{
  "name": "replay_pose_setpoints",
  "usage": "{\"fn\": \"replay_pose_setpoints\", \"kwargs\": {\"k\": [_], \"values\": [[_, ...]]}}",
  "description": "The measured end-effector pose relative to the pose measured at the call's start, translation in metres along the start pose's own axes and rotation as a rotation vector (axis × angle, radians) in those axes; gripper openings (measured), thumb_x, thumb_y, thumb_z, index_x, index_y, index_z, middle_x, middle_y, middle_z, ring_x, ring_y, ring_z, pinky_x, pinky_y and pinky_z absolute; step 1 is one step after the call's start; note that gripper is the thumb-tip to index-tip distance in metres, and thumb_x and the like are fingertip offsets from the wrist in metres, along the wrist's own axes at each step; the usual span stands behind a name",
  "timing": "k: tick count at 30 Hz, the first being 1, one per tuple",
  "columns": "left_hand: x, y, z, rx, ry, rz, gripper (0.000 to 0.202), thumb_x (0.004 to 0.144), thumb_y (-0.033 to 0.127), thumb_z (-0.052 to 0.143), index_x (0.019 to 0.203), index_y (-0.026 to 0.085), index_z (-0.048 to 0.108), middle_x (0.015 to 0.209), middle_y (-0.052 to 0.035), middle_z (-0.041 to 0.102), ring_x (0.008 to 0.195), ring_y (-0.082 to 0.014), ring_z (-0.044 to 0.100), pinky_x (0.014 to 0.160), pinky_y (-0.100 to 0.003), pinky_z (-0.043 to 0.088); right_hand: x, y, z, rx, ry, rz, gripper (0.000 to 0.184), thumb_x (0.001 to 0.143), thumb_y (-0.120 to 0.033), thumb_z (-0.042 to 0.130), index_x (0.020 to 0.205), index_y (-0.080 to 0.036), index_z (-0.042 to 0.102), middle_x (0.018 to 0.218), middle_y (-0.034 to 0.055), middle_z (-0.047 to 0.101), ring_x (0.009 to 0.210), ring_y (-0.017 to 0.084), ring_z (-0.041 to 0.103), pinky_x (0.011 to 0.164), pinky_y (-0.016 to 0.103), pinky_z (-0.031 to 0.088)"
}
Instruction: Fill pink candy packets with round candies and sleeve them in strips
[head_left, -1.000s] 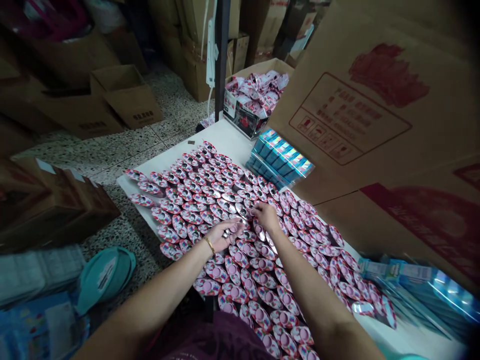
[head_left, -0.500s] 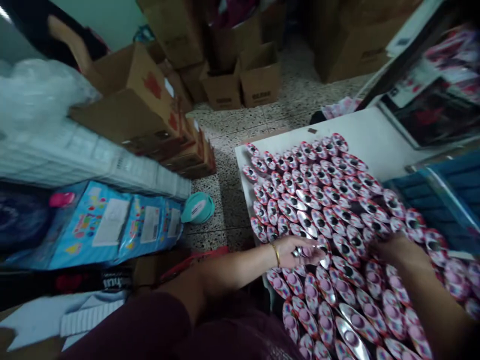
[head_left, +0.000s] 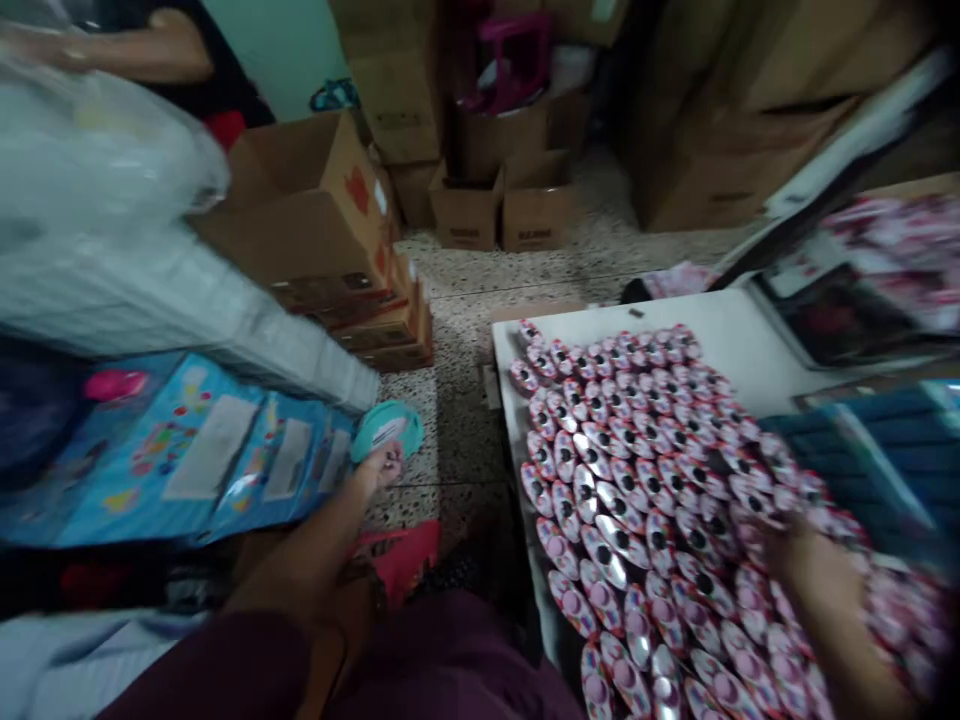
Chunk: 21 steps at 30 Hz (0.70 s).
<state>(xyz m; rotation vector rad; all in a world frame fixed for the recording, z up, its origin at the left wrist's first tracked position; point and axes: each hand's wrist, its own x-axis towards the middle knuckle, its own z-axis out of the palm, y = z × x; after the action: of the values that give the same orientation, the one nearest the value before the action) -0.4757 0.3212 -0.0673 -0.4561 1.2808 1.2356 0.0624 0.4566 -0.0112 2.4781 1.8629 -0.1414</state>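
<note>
Leftward: my left hand (head_left: 381, 467) was out off the table's edge, its fingers curled in front of the rim of a turquoise tub (head_left: 367, 432); blur hid whether it clasped anything or touched the tub.
Right hand: mine (head_left: 795, 550) reached low among the rows at the table's far right; badly smeared, so I could not tell whether it pinched a piece or was loose.
Oval printed pieces (head_left: 660, 490): pink and red, packed in close rows across the white table (head_left: 739, 345). Farther rows showed dark round centres, nearer ones pink round centres. A few in the left middle shone silver.
Table's right side: blue packs (head_left: 862, 460) stood beside the rows. Beyond them, a box of crumpled pink-and-white pieces (head_left: 911, 240), blurred.
Blue printed packages (head_left: 187, 440): in a row left of the tub, with white labels.
Open carton (head_left: 277, 225): atop other boxes behind the tub.
Co-worker's arm (head_left: 150, 50): upper left, by a bundle of clear plastic (head_left: 112, 150).
</note>
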Motion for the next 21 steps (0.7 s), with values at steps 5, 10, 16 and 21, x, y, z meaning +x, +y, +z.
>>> {"fn": "replay_pose_setpoints", "kwargs": {"k": [5,10,16,21], "values": [[-0.001,-0.045,0.071,0.285,-0.483,-0.162,0.016,0.076,0.024,0.055,0.083,0.01,0.058,0.067,-0.0049,0.057,0.053,-0.0068,0.053,0.036,-0.011,0.029,-0.104,-0.146,-0.038,0.564,-0.187,-0.447,0.035,0.08,-0.045,0.038,0.094,-0.023,0.061,0.09,0.01,0.063,0.08,0.021,0.059,0.073,0.032,0.043],[-0.045,-0.128,0.136,0.49,-0.9,-0.349,0.021,0.072,0.027,0.062,0.088,0.014,0.06,0.07,-0.0015,0.056,0.054,-0.0058,0.052,0.055,-0.02,0.044,-0.153,-0.191,-0.018,0.576,-0.193,-0.58,0.013,0.075,-0.022,0.054,0.085,-0.021,0.062,0.084,0.0049,0.059,0.081,0.016,0.053,0.073,0.026,0.041],[-0.06,-0.167,0.149,0.611,-0.982,-0.528,0.025,0.071,0.025,0.063,0.093,0.015,0.06,0.076,-0.004,0.06,0.067,-0.0113,0.058,0.068,-0.029,0.048,-0.163,-0.126,-0.005,0.787,-0.211,-0.387,0.014,0.076,-0.019,0.05,0.067,-0.017,0.06,0.069,0.0008,0.058,0.068,0.011,0.052,0.064,0.022,0.04],[-0.063,-0.192,0.164,0.62,-0.879,-0.513,0.022,0.067,0.015,0.065,0.089,0.012,0.062,0.079,-0.0054,0.063,0.067,-0.0102,0.06,0.066,-0.022,0.048,-0.152,-0.095,-0.003,0.808,-0.247,-0.233,0.012,0.077,-0.023,0.049,0.074,-0.017,0.059,0.067,-0.001,0.058,0.061,0.01,0.052,0.06,0.021,0.041]]}}
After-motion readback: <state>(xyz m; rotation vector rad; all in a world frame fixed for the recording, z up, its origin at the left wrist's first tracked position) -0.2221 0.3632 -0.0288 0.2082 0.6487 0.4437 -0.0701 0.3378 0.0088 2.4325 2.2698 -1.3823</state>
